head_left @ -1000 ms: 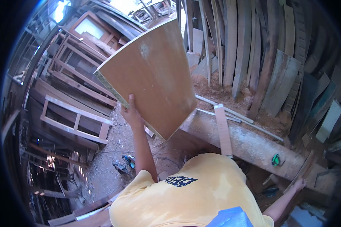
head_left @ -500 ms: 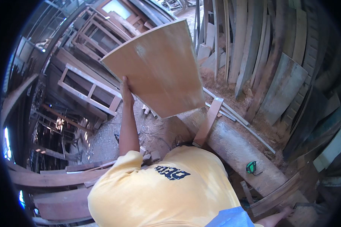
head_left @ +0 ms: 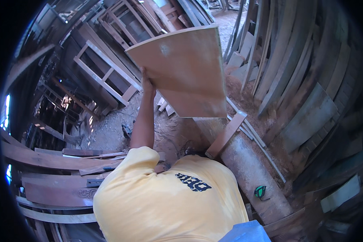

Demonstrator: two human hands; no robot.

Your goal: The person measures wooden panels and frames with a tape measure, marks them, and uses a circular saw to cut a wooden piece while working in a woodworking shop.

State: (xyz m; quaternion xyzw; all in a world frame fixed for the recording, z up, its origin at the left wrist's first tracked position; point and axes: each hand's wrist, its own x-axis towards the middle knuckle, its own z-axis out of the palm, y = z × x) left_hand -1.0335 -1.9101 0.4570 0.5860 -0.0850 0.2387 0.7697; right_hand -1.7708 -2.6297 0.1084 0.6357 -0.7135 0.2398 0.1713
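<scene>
My left hand (head_left: 147, 80) grips a large, thin brown wooden panel (head_left: 185, 68) by its left edge, with the arm stretched forward. Its thumb lies along the edge, while the other fingers are hidden behind the panel. The panel is held up off the ground, tilted, and pale dusty smears mark its face. My right hand is out of sight. Right of the panel, a short wooden board (head_left: 227, 135) lies across a dusty plank bench (head_left: 250, 167). A green and black tape measure (head_left: 260, 192) rests farther along that bench.
Tall planks (head_left: 288, 52) lean in a row at the right. Thin pale strips (head_left: 266, 155) lie along the bench. A wooden frame (head_left: 107, 74) leans among boards at the left. Stacked timber (head_left: 48, 159) runs close on my left. Cables cross the dusty floor ahead.
My view has shifted, and the panel now appears a little farther right and more tipped. My right hand, at the lower right before, has gone out of view.
</scene>
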